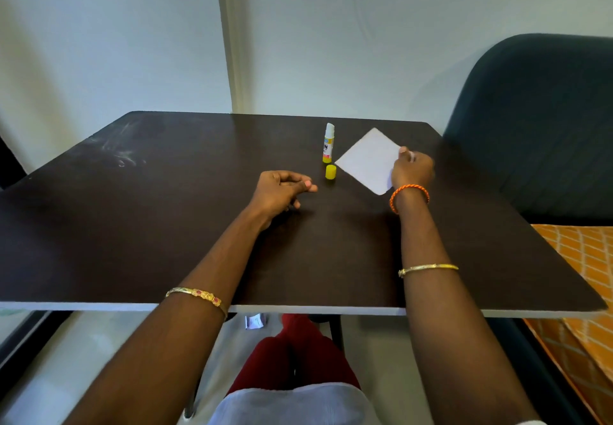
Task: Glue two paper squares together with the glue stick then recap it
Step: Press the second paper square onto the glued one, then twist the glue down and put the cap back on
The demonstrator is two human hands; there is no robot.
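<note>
The white paper square (368,159) lies flat on the dark brown table (166,225), at 1 o'clock from table centre; the right hand (412,170) pinches its right corner; the uncapped white-and-yellow glue stick (328,142) stands upright just beside the paper at 9 o'clock; the yellow cap (330,172) stands apart, at 6 o'clock from the stick; the left hand (282,192) rests loosely curled, gripping nothing.

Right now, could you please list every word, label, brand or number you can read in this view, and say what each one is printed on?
"IN": large dark letters on the label of the glue stick; probably part of a longer word, the rest is out of view.
Small blue mark near the top of that label: too small and blurred to read.
Yellow cap, paper square, table: no text visible.
</note>
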